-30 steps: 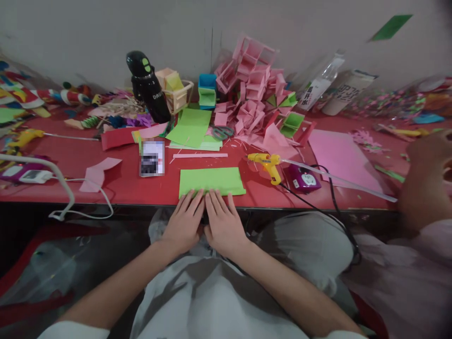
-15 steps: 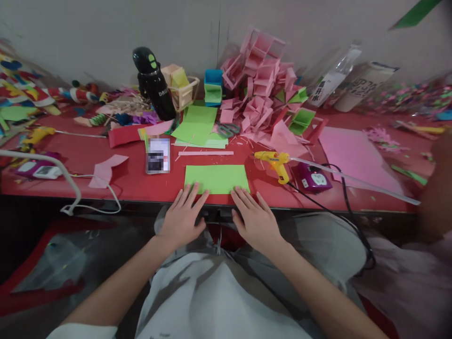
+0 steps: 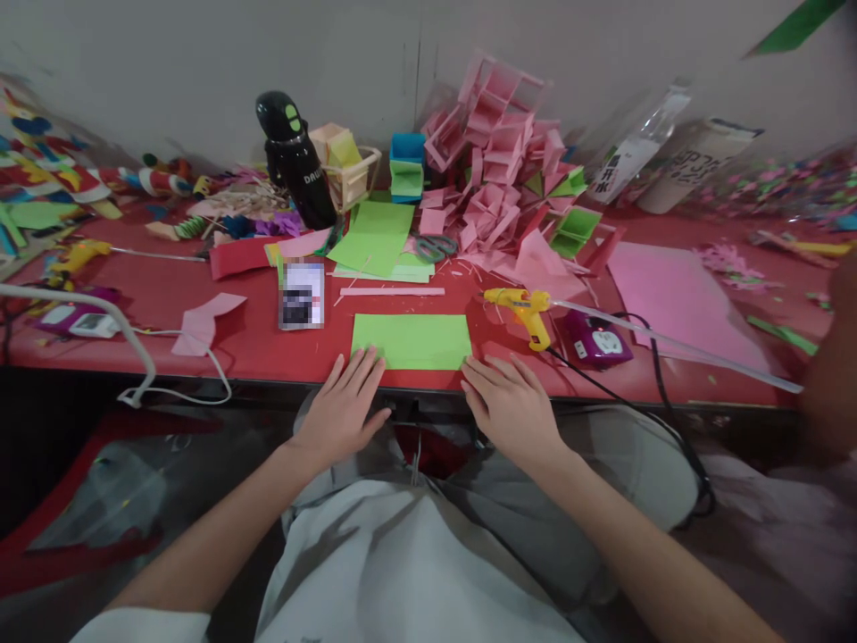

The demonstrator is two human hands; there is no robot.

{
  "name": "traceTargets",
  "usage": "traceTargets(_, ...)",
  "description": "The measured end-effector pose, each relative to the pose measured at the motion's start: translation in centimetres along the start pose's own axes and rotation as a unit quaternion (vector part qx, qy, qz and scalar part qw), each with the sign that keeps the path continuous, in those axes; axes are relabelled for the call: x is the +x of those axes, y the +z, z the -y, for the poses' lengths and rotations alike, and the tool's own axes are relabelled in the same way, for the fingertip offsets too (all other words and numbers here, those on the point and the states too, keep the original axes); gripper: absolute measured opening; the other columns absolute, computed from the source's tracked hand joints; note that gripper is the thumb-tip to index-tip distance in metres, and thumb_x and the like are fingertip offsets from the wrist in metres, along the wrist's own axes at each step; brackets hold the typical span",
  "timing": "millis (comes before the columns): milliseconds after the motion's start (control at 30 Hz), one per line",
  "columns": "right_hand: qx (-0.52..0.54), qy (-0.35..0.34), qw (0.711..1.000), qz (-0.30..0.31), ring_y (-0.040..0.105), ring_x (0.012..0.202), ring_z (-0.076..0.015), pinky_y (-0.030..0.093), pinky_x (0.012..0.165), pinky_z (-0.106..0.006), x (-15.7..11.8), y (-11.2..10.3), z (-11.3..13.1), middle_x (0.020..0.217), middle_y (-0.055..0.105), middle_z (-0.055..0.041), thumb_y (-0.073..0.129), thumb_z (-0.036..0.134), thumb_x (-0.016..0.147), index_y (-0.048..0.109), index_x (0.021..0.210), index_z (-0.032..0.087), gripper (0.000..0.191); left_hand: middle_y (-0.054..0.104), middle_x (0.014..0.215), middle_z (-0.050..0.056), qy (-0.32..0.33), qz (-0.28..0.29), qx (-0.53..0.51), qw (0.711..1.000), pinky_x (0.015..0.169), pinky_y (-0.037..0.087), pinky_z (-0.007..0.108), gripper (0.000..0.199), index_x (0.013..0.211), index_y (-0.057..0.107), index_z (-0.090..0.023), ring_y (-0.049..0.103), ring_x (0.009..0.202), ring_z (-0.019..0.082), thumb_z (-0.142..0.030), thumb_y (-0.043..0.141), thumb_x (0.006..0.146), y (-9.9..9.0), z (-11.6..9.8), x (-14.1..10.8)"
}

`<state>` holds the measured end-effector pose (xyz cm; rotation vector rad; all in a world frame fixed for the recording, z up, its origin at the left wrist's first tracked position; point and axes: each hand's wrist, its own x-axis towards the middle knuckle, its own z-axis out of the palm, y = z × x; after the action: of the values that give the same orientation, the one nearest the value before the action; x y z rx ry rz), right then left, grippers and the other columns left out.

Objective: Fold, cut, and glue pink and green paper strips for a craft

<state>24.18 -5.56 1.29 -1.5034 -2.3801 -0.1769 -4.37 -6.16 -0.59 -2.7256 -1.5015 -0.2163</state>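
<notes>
A green sheet of paper (image 3: 411, 339) lies flat near the front edge of the red table. My left hand (image 3: 345, 402) rests palm down with fingers outstretched, its fingertips on the sheet's lower left corner. At the lower right corner is my right hand (image 3: 512, 406), also open and palm down, its fingertips at the corner and on the table beside it. Neither hand grips anything. Just beyond the sheet lies a narrow pink paper strip (image 3: 392, 291). A yellow glue gun (image 3: 526, 313) with a long glue stick lies to the right.
Behind are green papers (image 3: 375, 237), scissors (image 3: 434, 246), a heap of pink folded pieces (image 3: 492, 152) and a black bottle (image 3: 295, 165). A purple power socket (image 3: 595, 339) and pink sheet (image 3: 676, 299) lie right. Another person's arm (image 3: 830, 357) shows at the right edge.
My right hand has slid rightward, off the sheet's lower edge to its corner. My left hand stays at the left corner with its fingers drawn slightly closer together.
</notes>
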Motion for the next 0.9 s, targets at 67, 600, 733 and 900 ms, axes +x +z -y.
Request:
traceTargets(67,0.019,-0.04,0.999,0.017,0.065,0.11,-0.0261,0.046,0.103,-0.044,0.9,-0.1,-1.0,0.116,0.077,-0.0082,0.049,0.023,0.101,0.075,0.107,0.018,0.027,0.041,0.158,0.019,0.003,-0.022,0.017,1.0,0.122,0.023,0.056,0.05,0.147,0.048,-0.01,0.032,0.15,0.033,-0.033,0.042,0.103,-0.3,0.3,0.1)
traceTargets(600,0.086,-0.204,0.975,0.032,0.061,0.086,-0.0223,0.053,0.078,-0.035,0.1,0.2,-3.9,0.091,0.071,-0.0102,0.051,0.01,0.098,0.069,0.122,0.011,0.031,0.069,0.095,0.006,0.118,-0.118,-0.019,0.986,0.075,0.04,0.034,0.039,0.113,0.071,-0.017,0.055,0.083,0.021,0.0,0.048,0.087,-0.9,3.4,0.1)
traceTargets(733,0.114,-0.186,0.974,0.061,0.061,0.085,-0.0225,0.053,0.077,-0.035,0.6,-0.2,-3.9,0.091,0.071,-0.0096,0.05,0.007,0.095,0.073,0.113,0.014,0.03,0.07,0.1,0.006,0.097,-0.099,-0.043,0.989,0.076,0.041,0.034,0.039,0.108,0.07,-0.019,0.058,0.086,0.02,0.002,0.047,0.086,-1.2,3.9,0.8)
traceTargets(900,0.182,-0.082,0.977,0.078,0.062,0.086,-0.0219,0.052,0.077,-0.034,1.8,-0.1,-3.4,0.09,0.067,-0.0085,0.048,0.012,0.098,0.073,0.105,0.016,0.026,0.07,0.1,0.005,0.031,-0.03,-0.075,0.996,0.077,0.042,0.035,0.027,0.102,0.067,-0.018,0.06,0.087,0.022,-0.004,0.046,0.092,-1.5,3.8,2.3)
